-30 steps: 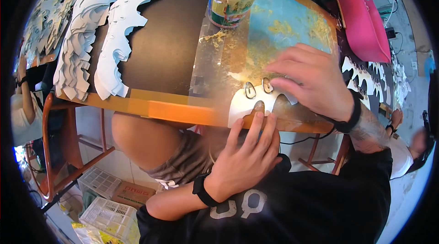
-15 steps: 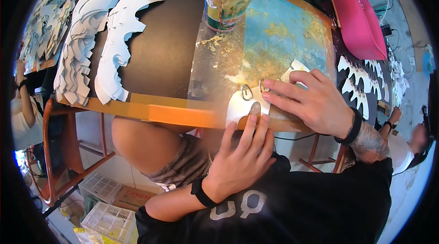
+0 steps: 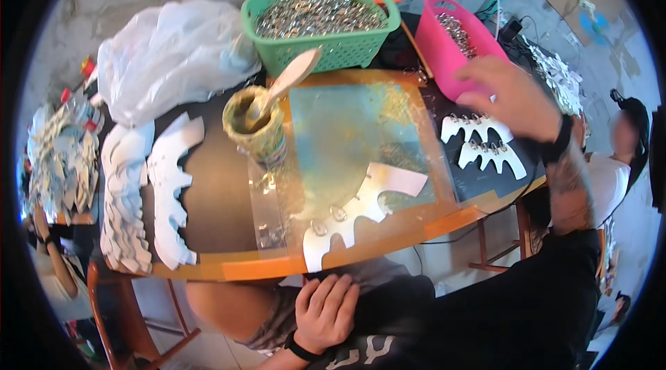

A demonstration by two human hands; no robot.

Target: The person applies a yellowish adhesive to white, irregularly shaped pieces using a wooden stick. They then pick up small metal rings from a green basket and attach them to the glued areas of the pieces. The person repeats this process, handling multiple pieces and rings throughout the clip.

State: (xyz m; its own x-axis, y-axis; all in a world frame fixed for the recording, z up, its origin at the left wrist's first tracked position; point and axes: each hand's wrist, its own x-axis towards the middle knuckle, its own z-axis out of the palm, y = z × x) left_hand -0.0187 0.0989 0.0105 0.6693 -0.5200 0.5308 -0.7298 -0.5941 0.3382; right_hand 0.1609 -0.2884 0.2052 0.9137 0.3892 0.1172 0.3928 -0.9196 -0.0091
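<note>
Right grip [image 3: 510,89] hovers over pink basket [image 3: 444,44]; white cutout [image 3: 361,214] lies well apart.

White jagged cutout [image 3: 361,214] at the table's [image 3: 229,269] front edge, right hand [image 3: 510,96] (blurred) beside the pink basket [image 3: 451,47] at the back right corner, left hand [image 3: 326,311] resting on the lap, glue pot [image 3: 255,124] mid-table.

A single head-worn fisheye camera looks steeply down, close over a table [image 3: 229,269] filling the frame's centre; the dark, curved rim probably hides the surroundings.
</note>
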